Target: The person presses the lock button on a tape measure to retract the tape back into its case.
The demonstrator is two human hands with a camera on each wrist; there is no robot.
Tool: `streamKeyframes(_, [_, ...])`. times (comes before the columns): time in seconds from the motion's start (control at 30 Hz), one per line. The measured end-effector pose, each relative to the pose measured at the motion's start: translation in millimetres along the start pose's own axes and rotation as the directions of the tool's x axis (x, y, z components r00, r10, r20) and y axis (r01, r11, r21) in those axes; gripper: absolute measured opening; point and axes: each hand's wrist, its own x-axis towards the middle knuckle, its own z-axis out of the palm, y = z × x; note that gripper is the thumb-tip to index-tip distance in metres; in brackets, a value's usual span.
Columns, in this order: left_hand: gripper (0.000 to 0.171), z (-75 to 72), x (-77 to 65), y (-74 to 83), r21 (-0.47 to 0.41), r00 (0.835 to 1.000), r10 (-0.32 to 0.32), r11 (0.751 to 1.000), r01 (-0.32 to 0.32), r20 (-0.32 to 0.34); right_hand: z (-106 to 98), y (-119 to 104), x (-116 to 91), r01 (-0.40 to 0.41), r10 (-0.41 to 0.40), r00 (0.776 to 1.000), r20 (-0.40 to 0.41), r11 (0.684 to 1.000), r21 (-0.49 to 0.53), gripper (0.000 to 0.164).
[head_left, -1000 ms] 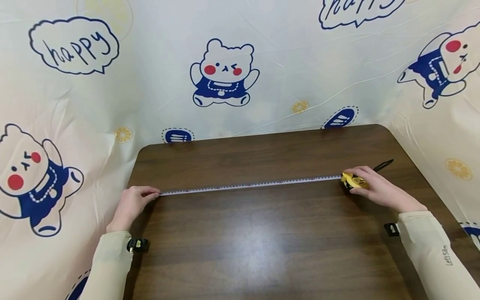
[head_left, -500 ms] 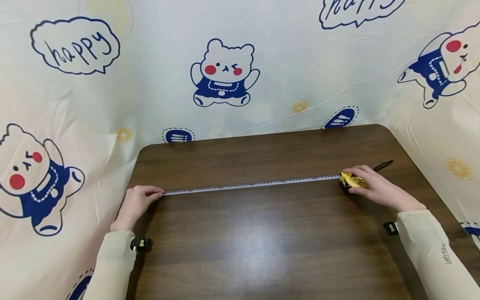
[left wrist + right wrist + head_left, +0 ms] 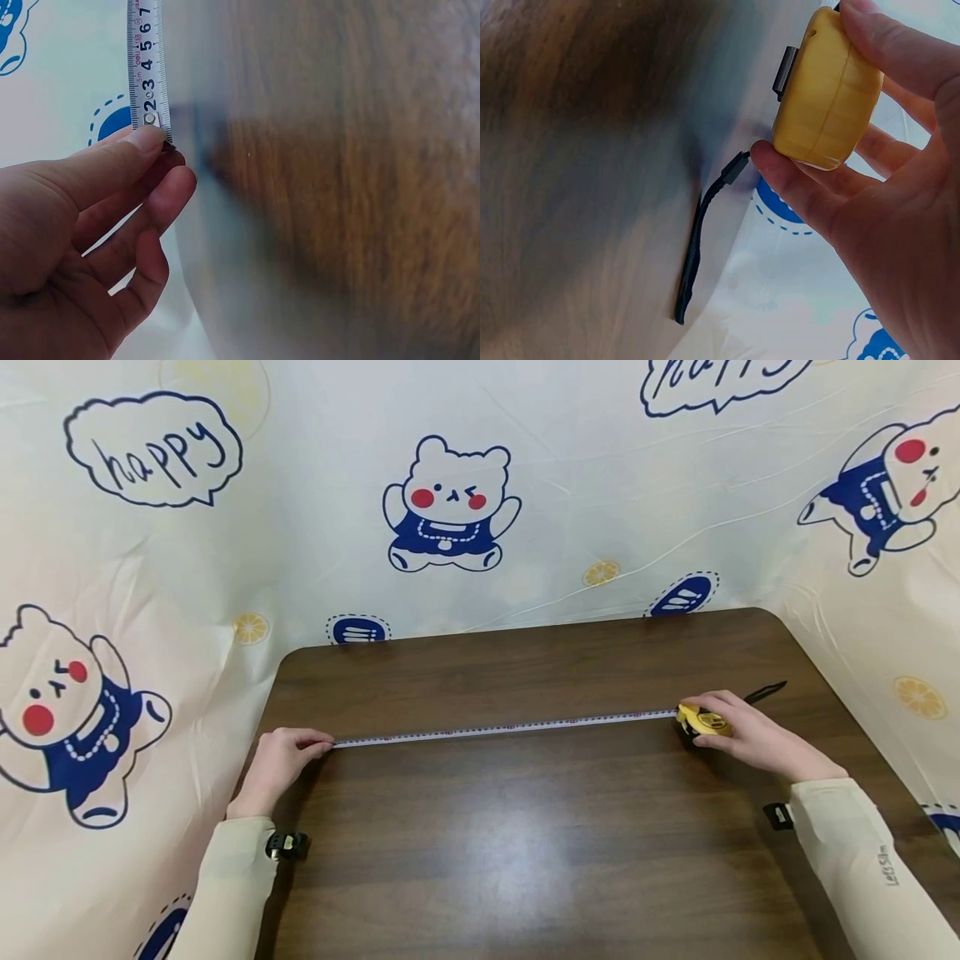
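A yellow and black tape measure (image 3: 701, 722) is at the right of the table, with its white blade (image 3: 502, 728) drawn out straight to the left across the tabletop. My right hand (image 3: 761, 739) grips the case between thumb and fingers; the right wrist view shows the case's yellow side (image 3: 829, 94) and a black wrist strap (image 3: 694, 251) trailing from it. At the far end, my left hand (image 3: 276, 767) pinches the blade's tip. In the left wrist view, thumb and forefinger cover the end hook, and the printed numbers (image 3: 148, 64) run upward from 2.
Under the blade lies a dark brown wooden table (image 3: 420, 852) with rounded back corners. A pale cloth (image 3: 315, 543) printed with cartoon bears and "happy" bubbles hangs behind it and on both sides. Each wrist wears a small black camera (image 3: 287, 845).
My left hand has moved slightly to the right with the blade's end, and the case in my right hand has shifted a little left. The stretch of blade between them is shorter.
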Motion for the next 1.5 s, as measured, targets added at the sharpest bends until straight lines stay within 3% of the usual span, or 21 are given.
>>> streamKeyframes(0.4, [0.007,5.7,3.5,4.4,-0.014,0.999,-0.020,1.000,0.020,0.027,1,-2,4,-0.028,0.028,0.999,0.029,0.999,0.032,0.054])
streamKeyframes(0.8, [0.007,9.7,7.1,5.1,-0.019,1.000,0.002,1.000,-0.002,0.017,4,-2,8,0.056,-0.056,0.998,-0.033,0.998,-0.017,0.054])
streamKeyframes(1.13, [0.007,10.9,8.1,8.0,-0.031,1.000,-0.005,0.999,0.006,0.030,3,-5,11,-0.039,0.036,0.998,0.060,0.998,0.058,0.055])
streamKeyframes(1.5, [0.006,14.4,8.8,12.6,-0.035,0.999,0.004,0.999,-0.003,0.032,4,-6,11,0.006,-0.007,0.999,0.037,1.000,0.027,0.055])
